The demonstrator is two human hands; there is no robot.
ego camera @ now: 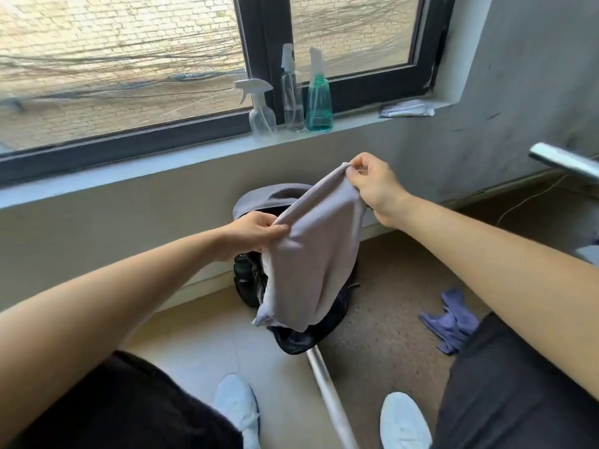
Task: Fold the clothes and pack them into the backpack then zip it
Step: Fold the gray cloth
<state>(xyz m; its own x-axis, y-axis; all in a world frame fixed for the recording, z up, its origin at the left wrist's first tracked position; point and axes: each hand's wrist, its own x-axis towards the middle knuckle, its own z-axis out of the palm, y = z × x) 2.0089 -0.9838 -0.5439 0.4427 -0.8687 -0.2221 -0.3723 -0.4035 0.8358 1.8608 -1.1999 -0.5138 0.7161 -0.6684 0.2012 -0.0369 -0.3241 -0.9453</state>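
- Looking down, we see a window (129, 59) filling the upper part of the view, with its sill (194, 153) running below it.
- We find the dark backpack (249, 280) on the floor against the wall under the sill, its top open; what lies inside is hidden, since the cloth hangs in front of the opening.
- We hold a light grey garment (311, 254) up in the air, between us and the backpack, hanging loose and not yet folded.
- Our right hand (376, 186) pinches the garment's upper corner, fingers closed tight on the fabric.
- Our left hand (256, 233) grips its other top edge lower down, closed on the cloth.
- We see a crumpled blue garment (450, 319) lying on the floor to the right, well apart from the backpack.
- Three spray bottles stand near the middle of the sill: a clear one (261, 108), a tall clear one (291, 92), and one part filled with green liquid (319, 95).
- We make out a flat packet (406, 109) at the sill's right end, too blurred to identify.
- A pale pole (327, 390) runs out from under the backpack, between our white shoes (236, 406).
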